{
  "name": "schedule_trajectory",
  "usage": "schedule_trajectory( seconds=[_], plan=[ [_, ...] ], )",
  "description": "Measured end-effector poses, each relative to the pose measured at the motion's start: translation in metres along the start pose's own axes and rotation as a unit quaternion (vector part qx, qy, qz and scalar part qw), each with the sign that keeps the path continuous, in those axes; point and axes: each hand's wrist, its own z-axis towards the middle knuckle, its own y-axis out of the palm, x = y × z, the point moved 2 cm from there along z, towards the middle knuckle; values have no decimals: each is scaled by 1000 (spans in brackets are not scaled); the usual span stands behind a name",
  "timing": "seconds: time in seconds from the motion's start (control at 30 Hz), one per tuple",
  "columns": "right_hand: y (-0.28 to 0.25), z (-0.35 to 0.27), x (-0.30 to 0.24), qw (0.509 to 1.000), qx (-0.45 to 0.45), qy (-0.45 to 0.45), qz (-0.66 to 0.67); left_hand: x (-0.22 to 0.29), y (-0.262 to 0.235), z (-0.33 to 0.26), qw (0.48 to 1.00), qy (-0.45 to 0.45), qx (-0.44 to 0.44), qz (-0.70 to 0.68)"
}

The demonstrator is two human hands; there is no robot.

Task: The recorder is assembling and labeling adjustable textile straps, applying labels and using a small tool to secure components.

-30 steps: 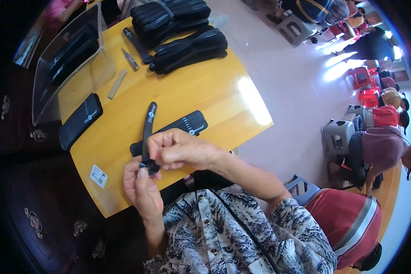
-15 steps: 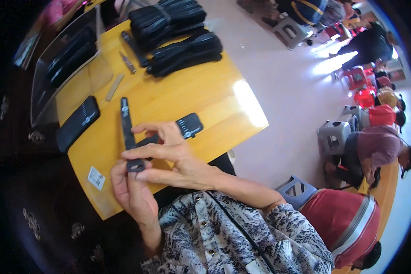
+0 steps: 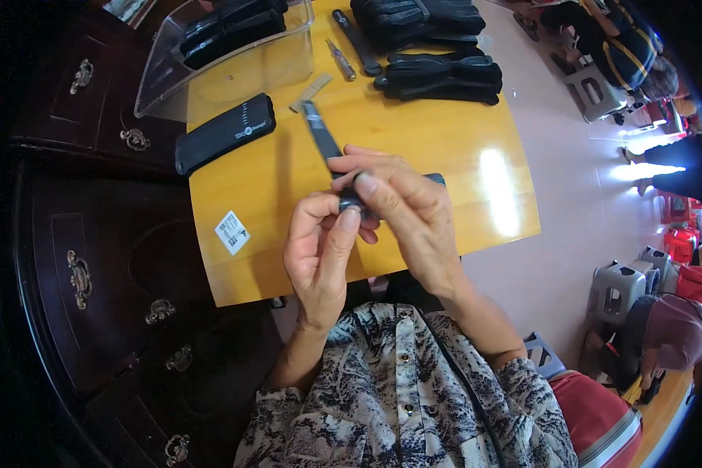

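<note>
A long, flat black strap lies between my hands, with its far end reaching out over the table. At its near end, my left hand pinches the strap between thumb and fingers. Just beside it, my right hand is closed on the same end, its thumb bent over the strap. My fingers hide most of that end. A dark object shows only in part behind my right hand. A black pouch with white print lies to the left, and a white printed label sits nearer to me.
On the yellow table are black bundles, another black strap, a small screwdriver and pale strips. A clear bin holds black pouches. Dark drawers stand left; people and grey stools are right.
My view has turned, so the table appears shifted right. Both hands have drawn together over the strap's near end, and the loop seen there before is now covered by my fingers.
</note>
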Motion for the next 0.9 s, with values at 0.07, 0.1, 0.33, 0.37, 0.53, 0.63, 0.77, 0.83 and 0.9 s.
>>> schedule_trajectory(
  seconds=[0.07,0.1,0.33,0.37,0.53,0.63,0.77,0.83,0.9],
  plan=[
    [-10,15,-1,997,51,49,29,-1,0,-3,999,-39,-13,8],
    [-16,25,2,988,102,101,56,-4,3,-4,999,-42,-21,0],
    [-57,136,7,987,150,11,59,8,-5,-19,998,-25,-61,7],
    [-69,152,5,986,157,-30,51,10,-6,-23,998,-30,-57,3],
    [-145,211,2,944,303,-93,91,10,-11,-33,998,-40,-17,36],
    [-176,211,-6,932,337,-122,53,12,-12,-32,998,-35,-29,41],
    [-343,201,4,933,316,-149,85,13,-4,-34,996,-33,-75,21],
    [-348,180,-5,907,384,-169,28,12,-19,-37,997,-30,-68,20],
    [-280,134,-37,872,409,-190,-193,15,-33,-39,998,-9,-52,43]
  ],
)
